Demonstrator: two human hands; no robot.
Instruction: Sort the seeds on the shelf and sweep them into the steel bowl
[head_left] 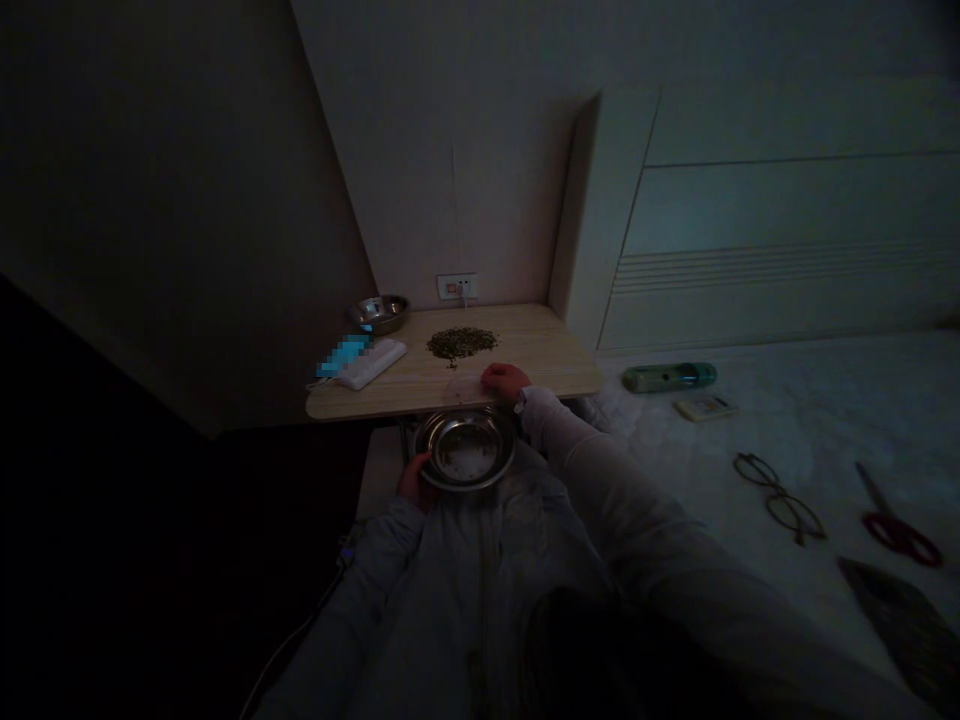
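1 left hand (pixel 417 482) grips a metal bowl (pixel 466 452); the curled right hand (pixel 505 382) is over the table (pixel 544 345), its grasp unclear.

The small pieces (pixel 461 343) are dark olive-brown, the tabletop (pixel 555 350) pale tan with fine wood grain. Both bowls (pixel 465 450) (pixel 381 314) are silver. The scissors' handles (pixel 902 538) are dark red, the bottle (pixel 670 377) is green — the headboard (pixel 750 210) pale grey-green with thin parallel lines.
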